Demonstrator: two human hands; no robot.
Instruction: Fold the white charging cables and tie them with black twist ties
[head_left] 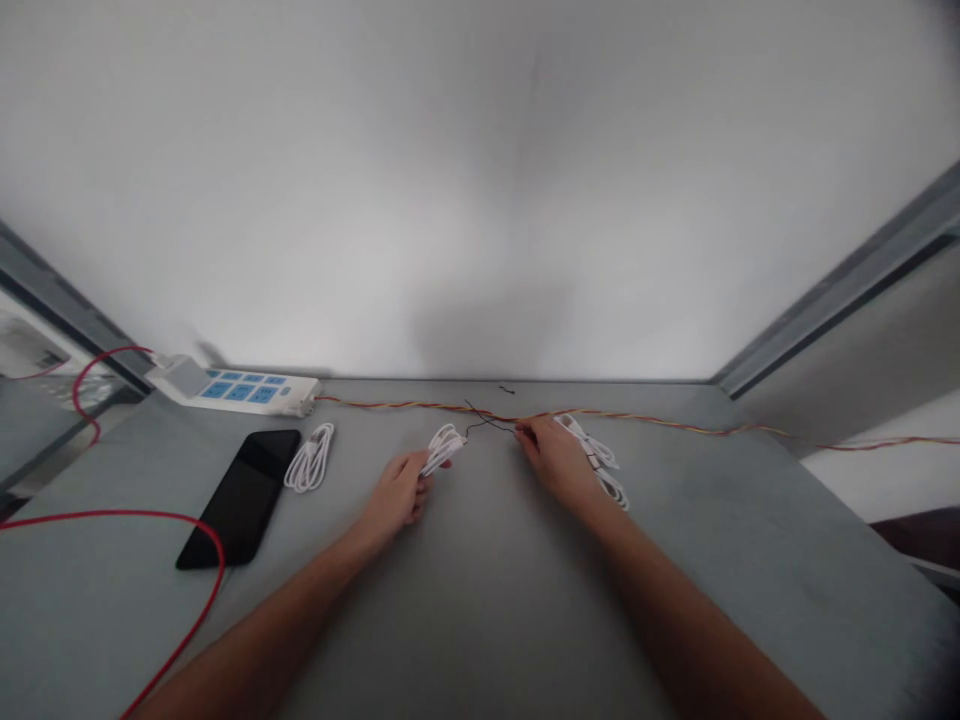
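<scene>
My left hand (pixel 401 490) is closed around a coiled white charging cable (pixel 444 446), held just above the grey table. A thin black twist tie (pixel 491 424) stretches from near the cable's end to the fingertips of my right hand (pixel 551 455), which pinch its end. Another dark strand seems to cross it; I cannot tell whether they are one piece. Beside my right hand, partly hidden by it, lie more coiled white cables (pixel 600 462) with dark ties around them. One more coiled white cable (pixel 309 458) rests on the left.
A black smartphone (pixel 244 495) lies at left, with a red cable (pixel 176 515) passing over it. Behind it stands a white power strip (pixel 247 392) with a plugged-in adapter. Its twisted red-yellow cord (pixel 645 418) runs along the wall. A small black tie (pixel 507 389) lies at the back.
</scene>
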